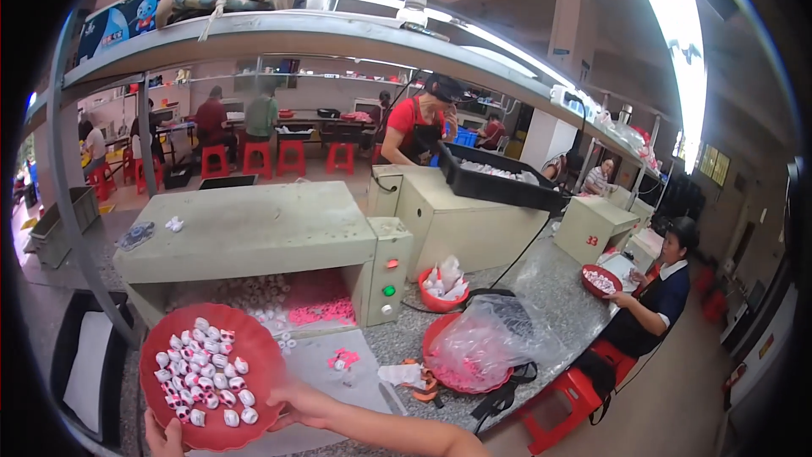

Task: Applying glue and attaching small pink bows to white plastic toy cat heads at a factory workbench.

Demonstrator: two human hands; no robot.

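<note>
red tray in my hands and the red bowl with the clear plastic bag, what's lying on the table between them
In the head view, between the red tray and the red bowl lie a small pink piece, a crumpled white scrap and some orange bits.

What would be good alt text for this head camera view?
Both hands, left hand and right hand, hold a red tray of small white and pink pieces above a speckled workbench, before a beige machine. A seated co-worker works on the right.

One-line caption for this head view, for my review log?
Both hands, left hand and right hand, hold a red tray of small white-and-pink pieces before a beige machine.
</note>
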